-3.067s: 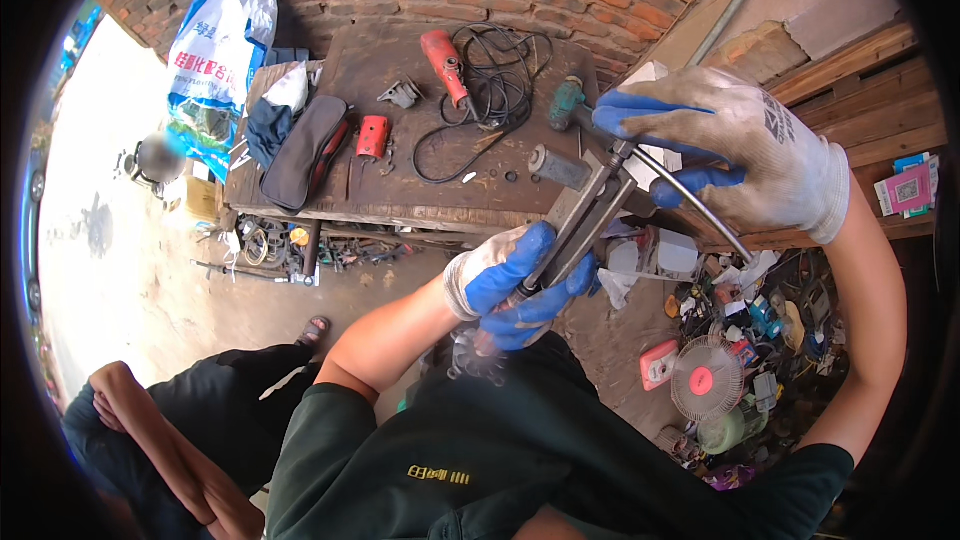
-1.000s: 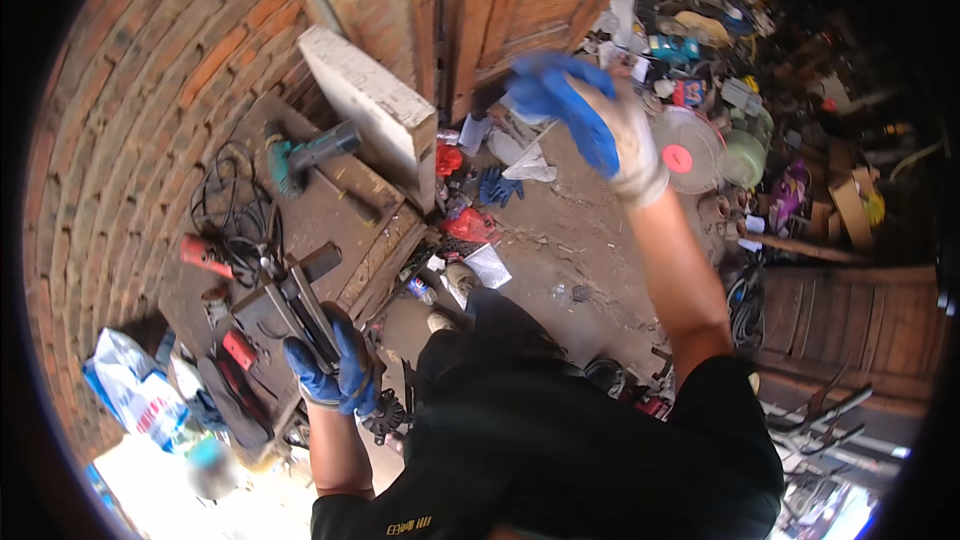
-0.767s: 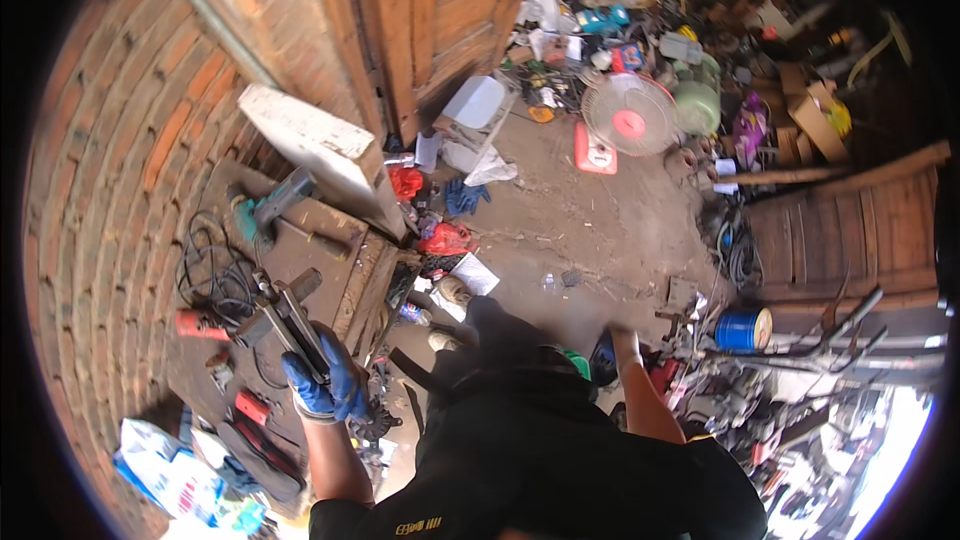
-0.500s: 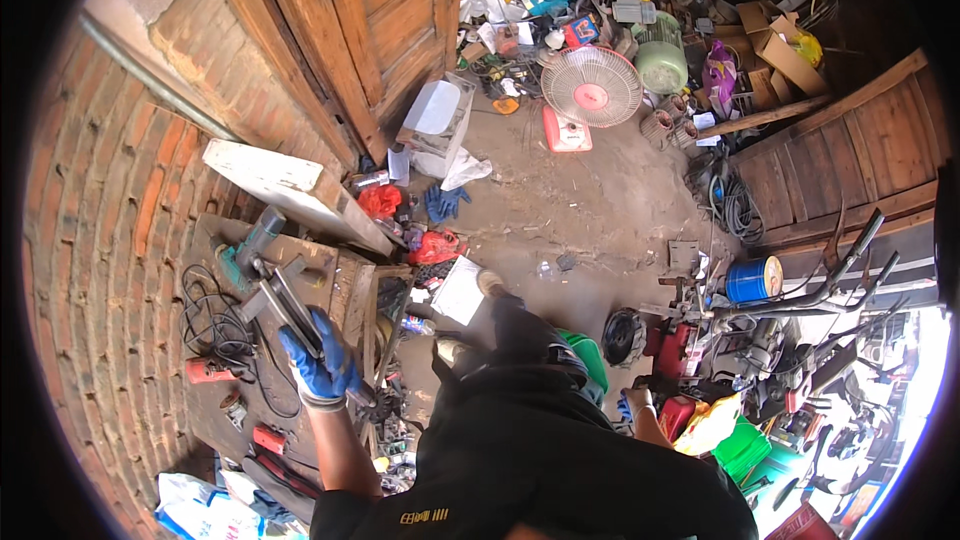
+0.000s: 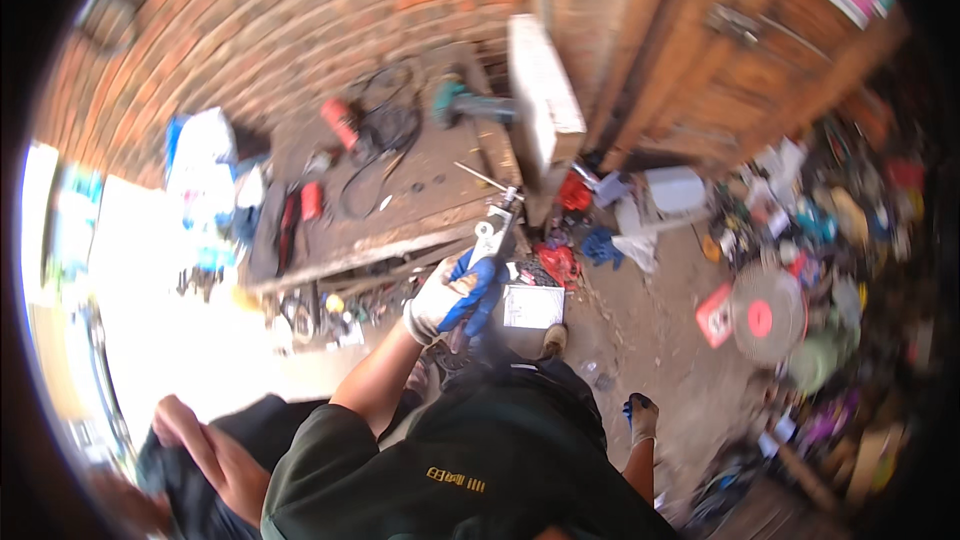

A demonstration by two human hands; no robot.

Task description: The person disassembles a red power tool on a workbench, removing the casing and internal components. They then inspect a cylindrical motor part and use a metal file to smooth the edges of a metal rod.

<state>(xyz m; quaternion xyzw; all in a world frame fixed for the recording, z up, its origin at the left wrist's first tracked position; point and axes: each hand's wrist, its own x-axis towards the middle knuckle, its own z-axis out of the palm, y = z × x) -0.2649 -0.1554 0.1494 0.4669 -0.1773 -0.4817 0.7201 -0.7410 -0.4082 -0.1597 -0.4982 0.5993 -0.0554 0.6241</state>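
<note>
My left hand [image 5: 458, 297], in a blue and white work glove, is closed around the lower end of a long metal tool [image 5: 493, 240]. The tool has a pale round part on its side and a thin rod across its far end; its exact kind is unclear. It is held up in front of the edge of a wooden workbench [image 5: 345, 225]. My right hand [image 5: 641, 418], also gloved, hangs low at my right side. Its fingers are slightly bent and apart, with nothing visible in them.
The bench carries a green power tool [image 5: 455, 105], a red tool [image 5: 340, 124], black cable [image 5: 392, 128] and a red block [image 5: 311, 201]. A white board [image 5: 542, 90] stands beside it. Another person's bare arm [image 5: 215, 460] is at lower left. A fan [image 5: 768, 314] stands amid clutter at right.
My view has swung left, so the bench is now ahead and the fan far right. My left hand still holds the metal tool, now in front of me. Another person has come into view.
</note>
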